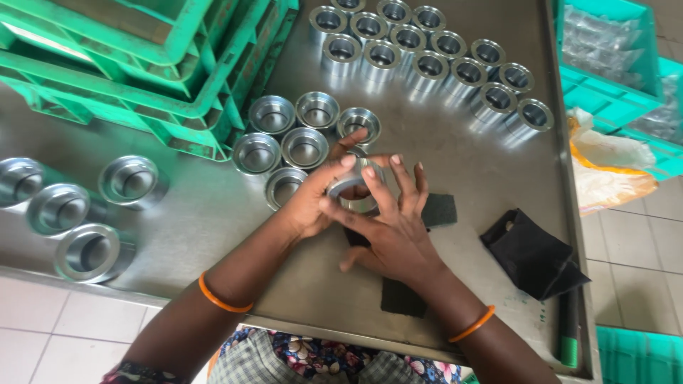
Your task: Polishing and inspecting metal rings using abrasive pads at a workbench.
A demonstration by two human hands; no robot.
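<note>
Both hands meet over the middle of a metal table (213, 213). My left hand (313, 203) grips a shiny metal ring-shaped part (353, 186), thumb and fingers curled around its rim. My right hand (391, 227) lies across the same part, with its fingers spread over the near side. Just beyond the hands sits a cluster of several similar flanged metal cups (295, 131). A dark abrasive pad (439, 210) lies under and beside my right hand, and another dark pad (403, 297) lies below my right wrist. Each wrist wears an orange bangle.
Several more metal cups (434, 53) stand in rows at the far right of the table, and three (71, 213) at the left. Stacked green crates (142, 64) fill the far left. A black cloth (533, 252) lies at the right. Teal crates (612, 57) and a bag (605, 167) stand beyond the right edge.
</note>
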